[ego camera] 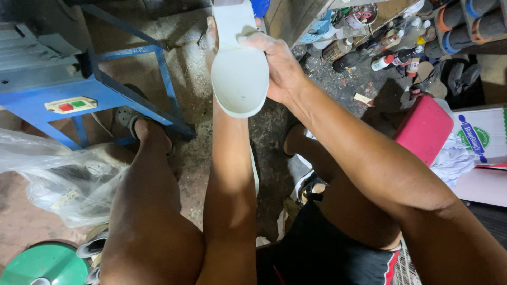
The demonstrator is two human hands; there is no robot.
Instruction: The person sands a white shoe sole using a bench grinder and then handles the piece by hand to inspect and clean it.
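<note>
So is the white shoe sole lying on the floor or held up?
Held up. Both hands, right hand and left hand, grip the white shoe sole above the floor.

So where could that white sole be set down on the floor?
Bare concrete floor shows between the blue metal stand and the white shoe sole held in both hands. Another strip lies between the knees. The right side is crowded with bottles and a red box.

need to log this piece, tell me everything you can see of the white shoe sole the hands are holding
The white shoe sole looks like smooth moulded rubber or foam, with a rounded end toward the camera and a raised rim around a shallow recessed face. Its far end runs out of the top of the picture. It is held up in the air above the dirty concrete floor. The right hand grips its right edge, thumb across the face; the left hand sits behind its left edge, mostly hidden.
</note>
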